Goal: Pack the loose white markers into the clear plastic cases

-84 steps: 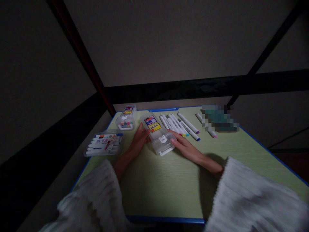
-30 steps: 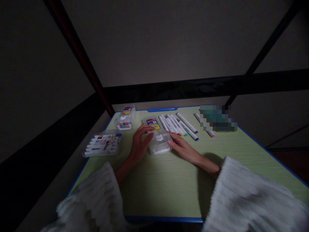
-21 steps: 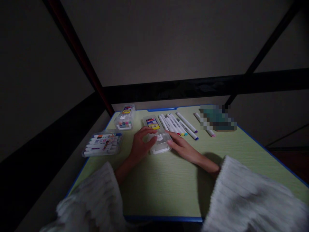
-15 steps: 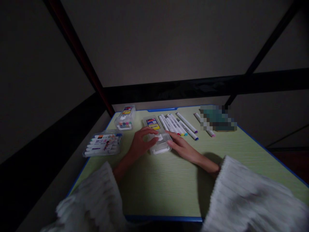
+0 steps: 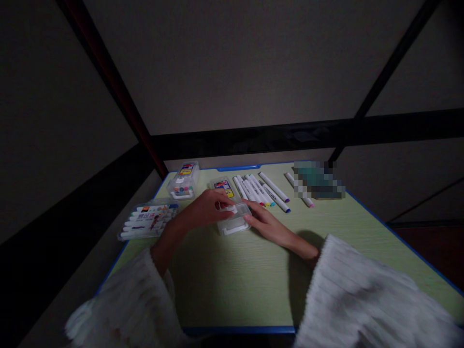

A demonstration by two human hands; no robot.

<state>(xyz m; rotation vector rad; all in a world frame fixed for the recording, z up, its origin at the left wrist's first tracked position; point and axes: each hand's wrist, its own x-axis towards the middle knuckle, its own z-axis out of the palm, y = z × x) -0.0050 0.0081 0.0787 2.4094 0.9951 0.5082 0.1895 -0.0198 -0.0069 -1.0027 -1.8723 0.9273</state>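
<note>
A clear plastic marker case [image 5: 224, 226] with a white handle lies on the table in front of me, its printed label [image 5: 224, 187] facing up on the far part. My left hand [image 5: 203, 209] reaches over the case from the left, thumb and fingers pinched at the white clasp [image 5: 232, 209] on its top. Along the right side of the case, my right hand [image 5: 271, 226] grips the edge between thumb and fingers. Just beyond that hand lie several white markers [image 5: 255, 189] with coloured ends.
A second clear case [image 5: 183, 181] with markers inside stands at the back left. Nearer on the left, a flat marker pack [image 5: 147, 221] overhangs the table's edge. At the right lie a single pink-ended marker [image 5: 302, 193] and a blurred green flat object [image 5: 319, 181]. A wall [image 5: 232, 72] rises behind.
My left hand has turned, its wrist rising and its fingers closing at the clasp. My right hand keeps its place on the case. The whole view has shifted slightly.
</note>
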